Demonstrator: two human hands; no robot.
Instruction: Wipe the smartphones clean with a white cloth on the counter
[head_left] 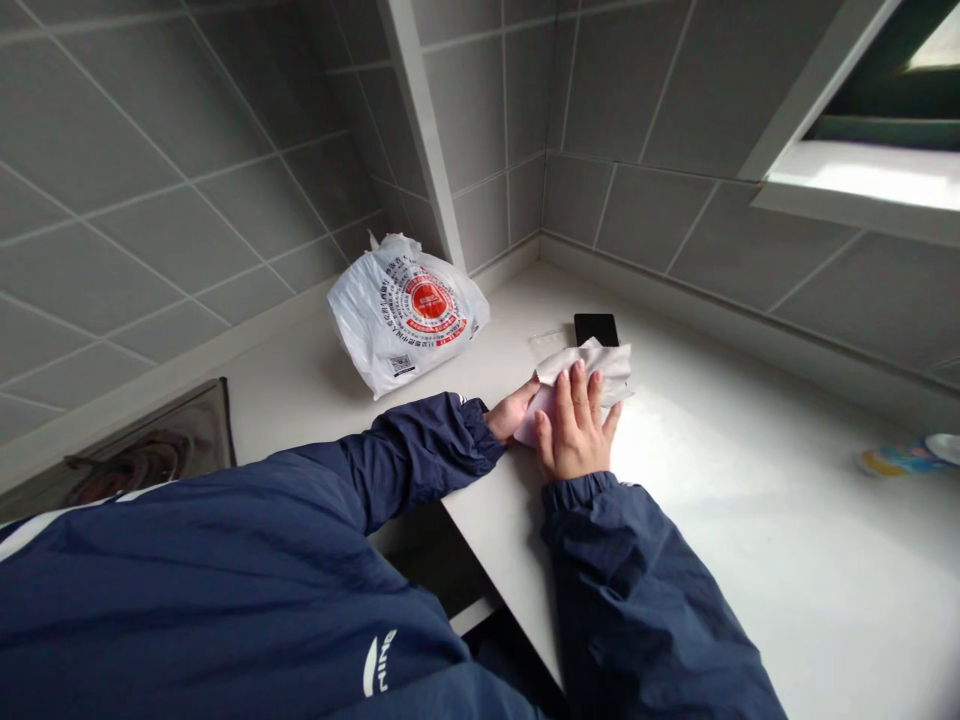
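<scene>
Cloth (615, 372) (lt-grey) under R grip (577, 428)

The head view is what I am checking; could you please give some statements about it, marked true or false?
1. The right hand lies on a pale cloth. True.
2. The white plastic bag bears a round red print. True.
3. Both hands touch that bag. False: the left hand is at a pale flat item.
4. A black rectangular item lies beyond the cloth. True.
5. The person wears yellow. False: the jacket is navy blue.
</scene>
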